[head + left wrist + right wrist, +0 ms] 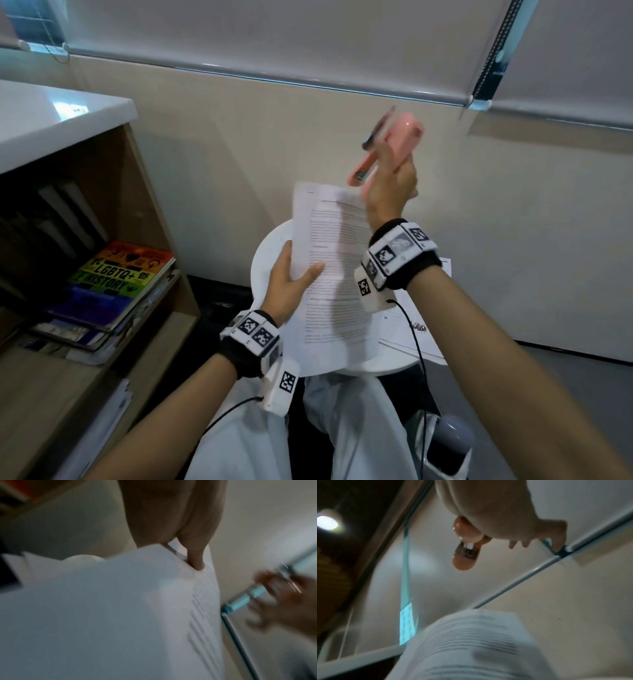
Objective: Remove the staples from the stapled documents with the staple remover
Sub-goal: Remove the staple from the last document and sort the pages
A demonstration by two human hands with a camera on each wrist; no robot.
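Head view: left hand point(287, 281) pinches the printed document point(330, 274) above the round white table point(270, 250); right hand point(388, 192), grip closed round the pink staple remover point(394, 144), is raised above the document's top edge.
Left wrist view: thumb point(195, 550) presses the paper.
Right wrist view: the remover's tip juts below the palm.

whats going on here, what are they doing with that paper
A seated person is working on stapled documents. The left hand holds a printed document up over a small round white table, thumb on the front page. The right hand is raised above the document's top edge with a pink staple remover in its grip, clear of the paper. More printed sheets lie on the table. No staple is visible; the frames are blurred.
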